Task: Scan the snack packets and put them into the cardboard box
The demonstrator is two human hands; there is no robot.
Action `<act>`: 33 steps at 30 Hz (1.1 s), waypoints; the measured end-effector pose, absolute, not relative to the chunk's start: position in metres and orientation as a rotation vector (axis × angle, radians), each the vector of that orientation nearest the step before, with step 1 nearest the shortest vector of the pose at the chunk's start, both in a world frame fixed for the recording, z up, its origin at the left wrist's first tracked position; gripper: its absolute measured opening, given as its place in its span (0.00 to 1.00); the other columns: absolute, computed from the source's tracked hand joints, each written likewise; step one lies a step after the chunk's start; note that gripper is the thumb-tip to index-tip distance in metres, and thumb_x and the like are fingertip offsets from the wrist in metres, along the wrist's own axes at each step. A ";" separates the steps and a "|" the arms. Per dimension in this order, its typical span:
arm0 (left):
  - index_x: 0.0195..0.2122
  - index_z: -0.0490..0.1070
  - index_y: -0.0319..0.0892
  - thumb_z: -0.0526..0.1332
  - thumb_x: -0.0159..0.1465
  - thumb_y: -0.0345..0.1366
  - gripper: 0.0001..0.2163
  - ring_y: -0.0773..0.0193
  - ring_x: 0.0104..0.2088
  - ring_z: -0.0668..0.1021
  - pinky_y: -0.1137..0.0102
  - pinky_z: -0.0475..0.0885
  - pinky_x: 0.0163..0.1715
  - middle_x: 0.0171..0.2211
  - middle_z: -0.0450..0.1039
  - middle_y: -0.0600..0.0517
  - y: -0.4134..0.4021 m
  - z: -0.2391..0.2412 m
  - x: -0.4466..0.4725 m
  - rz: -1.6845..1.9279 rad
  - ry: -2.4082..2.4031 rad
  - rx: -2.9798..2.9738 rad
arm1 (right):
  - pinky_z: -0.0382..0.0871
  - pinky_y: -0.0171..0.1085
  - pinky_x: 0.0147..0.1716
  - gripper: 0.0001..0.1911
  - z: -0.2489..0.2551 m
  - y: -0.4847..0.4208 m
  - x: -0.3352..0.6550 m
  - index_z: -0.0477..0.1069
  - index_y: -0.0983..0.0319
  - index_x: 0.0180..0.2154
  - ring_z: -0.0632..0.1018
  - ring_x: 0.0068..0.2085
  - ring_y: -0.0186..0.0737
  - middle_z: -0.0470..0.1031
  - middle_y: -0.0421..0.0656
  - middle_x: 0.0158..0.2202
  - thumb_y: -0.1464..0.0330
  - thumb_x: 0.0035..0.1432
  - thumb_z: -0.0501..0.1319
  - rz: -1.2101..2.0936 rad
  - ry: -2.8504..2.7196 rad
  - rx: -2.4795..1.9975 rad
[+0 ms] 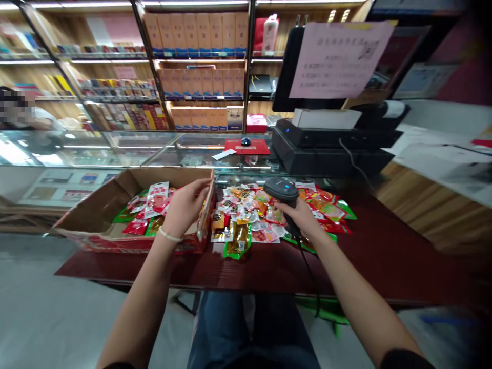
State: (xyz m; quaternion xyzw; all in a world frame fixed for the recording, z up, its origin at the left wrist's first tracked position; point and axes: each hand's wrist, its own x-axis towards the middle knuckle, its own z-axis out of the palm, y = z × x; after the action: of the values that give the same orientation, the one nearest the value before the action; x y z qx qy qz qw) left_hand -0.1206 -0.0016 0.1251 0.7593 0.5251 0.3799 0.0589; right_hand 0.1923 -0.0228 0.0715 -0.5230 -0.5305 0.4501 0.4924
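Observation:
My right hand is wrapped round the handle of a black barcode scanner, held above a pile of snack packets. A blue light shows on the scanner's head, and its cable hangs down over the table edge. My left hand, with a pale band on the wrist, is over the right side of an open cardboard box. Its fingers are apart, and no packet shows in them. Inside the box lie several red, green and white packets. A gold and green packet lies at the pile's front.
The dark red table carries the box and the pile. Behind it stand a glass counter, a black monitor with a pink paper sheet, and a black cash drawer. At the far left is another person.

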 end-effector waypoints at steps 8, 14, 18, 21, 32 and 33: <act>0.41 0.73 0.44 0.58 0.65 0.37 0.07 0.59 0.39 0.78 0.67 0.71 0.41 0.39 0.78 0.49 0.002 0.091 0.003 1.015 1.117 2.374 | 0.61 0.33 0.15 0.17 0.056 -0.063 0.265 0.68 0.59 0.30 0.66 0.13 0.34 0.68 0.36 0.12 0.55 0.49 0.68 1.022 -1.192 -1.403; 0.42 0.73 0.44 0.61 0.59 0.31 0.10 0.52 0.45 0.75 0.59 0.69 0.50 0.42 0.73 0.44 0.025 0.033 0.082 0.863 0.860 2.426 | 0.60 0.32 0.15 0.17 0.048 -0.090 0.307 0.69 0.60 0.30 0.66 0.13 0.32 0.68 0.36 0.12 0.54 0.50 0.68 0.955 -1.097 -1.455; 0.47 0.73 0.46 0.66 0.51 0.30 0.20 0.47 0.55 0.70 0.55 0.62 0.58 0.52 0.70 0.42 0.033 0.000 0.108 0.873 0.683 2.353 | 0.59 0.32 0.15 0.18 0.041 -0.096 0.322 0.68 0.61 0.30 0.66 0.14 0.32 0.67 0.36 0.12 0.54 0.51 0.67 0.963 -1.094 -1.407; 0.49 0.73 0.46 0.69 0.50 0.33 0.23 0.46 0.56 0.71 0.55 0.62 0.59 0.51 0.72 0.42 0.030 -0.013 0.116 0.856 0.720 2.426 | 0.58 0.31 0.15 0.18 0.038 -0.094 0.325 0.68 0.61 0.30 0.66 0.14 0.32 0.68 0.36 0.13 0.54 0.51 0.68 0.982 -1.081 -1.379; 0.46 0.71 0.44 0.48 0.71 0.40 0.13 0.60 0.33 0.78 0.69 0.67 0.34 0.35 0.77 0.48 0.041 0.020 0.081 1.210 1.384 2.263 | 0.58 0.33 0.15 0.16 0.055 -0.047 0.307 0.69 0.60 0.29 0.65 0.14 0.33 0.67 0.37 0.12 0.55 0.53 0.68 0.951 -1.176 -1.275; 0.44 0.71 0.43 0.49 0.71 0.41 0.13 0.60 0.33 0.77 0.69 0.67 0.35 0.34 0.76 0.48 0.049 0.020 0.074 1.313 1.415 2.117 | 0.58 0.33 0.15 0.16 0.057 -0.040 0.304 0.69 0.60 0.29 0.65 0.14 0.33 0.67 0.37 0.12 0.55 0.53 0.68 0.954 -1.192 -1.260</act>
State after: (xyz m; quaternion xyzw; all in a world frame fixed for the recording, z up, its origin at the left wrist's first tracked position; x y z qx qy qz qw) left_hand 0.0735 0.0488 0.0197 0.7317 0.4892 0.4541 0.1379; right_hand 0.3039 -0.0402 0.0567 -0.5321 -0.5032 0.4029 0.5489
